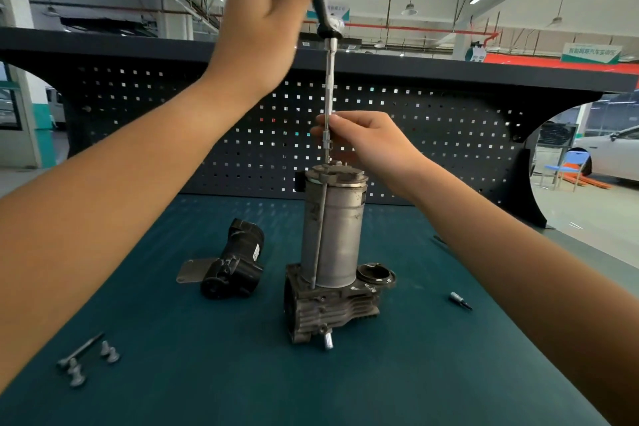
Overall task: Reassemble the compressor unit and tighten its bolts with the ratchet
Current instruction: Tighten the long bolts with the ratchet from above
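The compressor unit (332, 252) stands upright on the green mat, a silver cylinder on a finned grey base. A long bolt runs down its left side. Above it the ratchet (326, 15) points a thin extension bar (330, 86) straight down onto the cylinder's top. My left hand (266, 10) is raised high and grips the ratchet's black handle. My right hand (366, 145) pinches the lower end of the extension bar just over the cylinder cap.
A black plastic housing with a grey plate (231, 266) lies left of the compressor. Several loose bolts (86, 360) lie at the front left. A small bit (460, 300) lies on the mat at the right. A dark pegboard (432, 138) backs the bench.
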Action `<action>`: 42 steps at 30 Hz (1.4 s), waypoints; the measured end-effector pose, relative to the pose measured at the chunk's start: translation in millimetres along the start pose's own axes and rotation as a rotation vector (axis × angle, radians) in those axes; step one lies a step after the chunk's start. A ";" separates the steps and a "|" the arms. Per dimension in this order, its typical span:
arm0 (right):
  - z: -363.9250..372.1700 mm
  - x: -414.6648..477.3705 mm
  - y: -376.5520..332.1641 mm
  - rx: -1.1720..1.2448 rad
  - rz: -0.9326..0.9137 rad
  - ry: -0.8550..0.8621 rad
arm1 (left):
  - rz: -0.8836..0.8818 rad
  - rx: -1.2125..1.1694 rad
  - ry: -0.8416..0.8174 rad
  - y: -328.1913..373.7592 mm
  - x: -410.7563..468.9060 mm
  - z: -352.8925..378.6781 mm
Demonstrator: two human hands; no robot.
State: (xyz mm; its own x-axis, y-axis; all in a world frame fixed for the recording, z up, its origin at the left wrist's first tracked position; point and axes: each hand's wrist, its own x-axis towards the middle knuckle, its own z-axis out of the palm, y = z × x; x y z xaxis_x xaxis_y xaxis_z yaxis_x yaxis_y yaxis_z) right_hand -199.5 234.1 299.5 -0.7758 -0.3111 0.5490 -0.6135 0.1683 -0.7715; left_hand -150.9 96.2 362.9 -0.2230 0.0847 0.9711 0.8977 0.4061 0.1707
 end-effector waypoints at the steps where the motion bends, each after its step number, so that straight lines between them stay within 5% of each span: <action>1: -1.0 1.2 0.2 0.062 0.028 -0.036 | -0.100 -0.099 0.055 -6.0 -2.1 -2.8; 4: -1.9 4.8 1.9 0.208 0.073 -0.138 | -0.365 -0.460 0.197 -24.9 -4.6 -6.1; 9: -7.5 5.7 8.4 0.194 0.037 -0.147 | -0.550 -0.867 0.404 -36.3 6.9 2.0; 19: -8.0 6.4 13.1 0.137 -0.030 -0.092 | -0.866 -1.256 0.518 -52.0 30.3 21.3; 23: -4.6 5.1 11.6 0.120 -0.071 -0.002 | -0.649 -1.029 0.435 -40.6 14.4 18.4; 28: -3.1 -0.2 9.0 0.004 -0.062 0.126 | 0.100 -0.217 0.184 -0.6 -12.0 21.5; 30: -2.4 -2.9 5.8 -0.089 -0.077 0.155 | 0.209 -0.086 0.152 6.3 -12.0 25.5; 35: -6.9 -5.6 -4.3 -0.323 -0.091 0.031 | -0.169 -0.344 0.329 -0.2 -8.3 19.0; 42: -2.1 -4.7 -1.2 0.000 -0.038 -0.044 | -0.634 -0.936 0.531 -40.9 13.0 8.0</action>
State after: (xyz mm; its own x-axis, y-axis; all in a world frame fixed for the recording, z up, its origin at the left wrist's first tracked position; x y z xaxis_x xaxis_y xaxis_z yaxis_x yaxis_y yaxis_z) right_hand -195.4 237.3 298.6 -0.7446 -0.3583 0.5632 -0.6423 0.1551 -0.7506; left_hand -193.5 88.0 367.2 -0.7296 -0.3554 0.5843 0.6623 -0.5802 0.4740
